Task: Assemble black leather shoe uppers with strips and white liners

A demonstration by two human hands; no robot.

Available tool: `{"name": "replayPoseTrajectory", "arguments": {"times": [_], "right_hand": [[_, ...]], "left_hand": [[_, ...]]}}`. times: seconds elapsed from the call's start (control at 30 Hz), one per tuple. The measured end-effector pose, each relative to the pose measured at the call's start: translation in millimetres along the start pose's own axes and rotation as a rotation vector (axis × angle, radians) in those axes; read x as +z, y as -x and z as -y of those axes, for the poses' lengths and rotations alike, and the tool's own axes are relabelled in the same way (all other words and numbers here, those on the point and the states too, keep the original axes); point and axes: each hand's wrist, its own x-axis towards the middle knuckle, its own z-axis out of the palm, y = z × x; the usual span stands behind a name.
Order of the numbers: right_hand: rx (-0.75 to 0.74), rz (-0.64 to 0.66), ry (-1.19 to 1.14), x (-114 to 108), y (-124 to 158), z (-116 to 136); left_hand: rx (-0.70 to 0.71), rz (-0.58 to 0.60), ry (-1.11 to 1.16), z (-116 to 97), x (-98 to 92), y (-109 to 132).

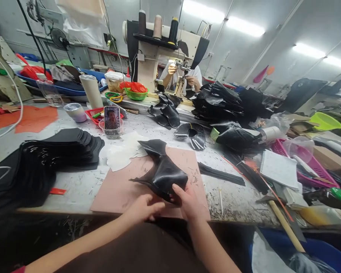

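Note:
A glossy black leather shoe upper (pixel 170 170) is tilted over a pinkish work board (pixel 110 193) at the table's front edge. My right hand (pixel 187 201) grips its lower right end, thumb on top and the other fingers underneath. Just left of that end is my left hand (pixel 144 208), its fingers loosely bent and apart, with nothing visible in them. An off-white sheet of material (pixel 122 151) lies at the board's upper left corner. To the right of the board are narrow black strips (pixel 221 175) and a thin white stick (pixel 221 203).
Stacked black pieces (pixel 65 148) stand at left. A phone (pixel 112 119) leans in a clear bowl, near a tumbler (pixel 91 91). Behind, a person works at a sewing machine (pixel 147 64) beside piled black leather (pixel 218 102). A hammer (pixel 284 223) and notebook (pixel 280 168) lie right.

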Motion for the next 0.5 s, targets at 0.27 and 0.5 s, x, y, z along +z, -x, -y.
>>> {"name": "replayPoseTrajectory", "arguments": {"times": [0.27, 0.5], "right_hand": [[-0.023, 0.062, -0.068, 12.2, 13.7, -9.8], [-0.071, 0.078, -0.072, 5.9, 11.7, -1.0]], "left_hand": [[-0.15, -0.155, 0.6, -18.7, 4.9, -3.8], [-0.199, -0.187, 0.48, -21.5, 3.3, -5.8]]}}
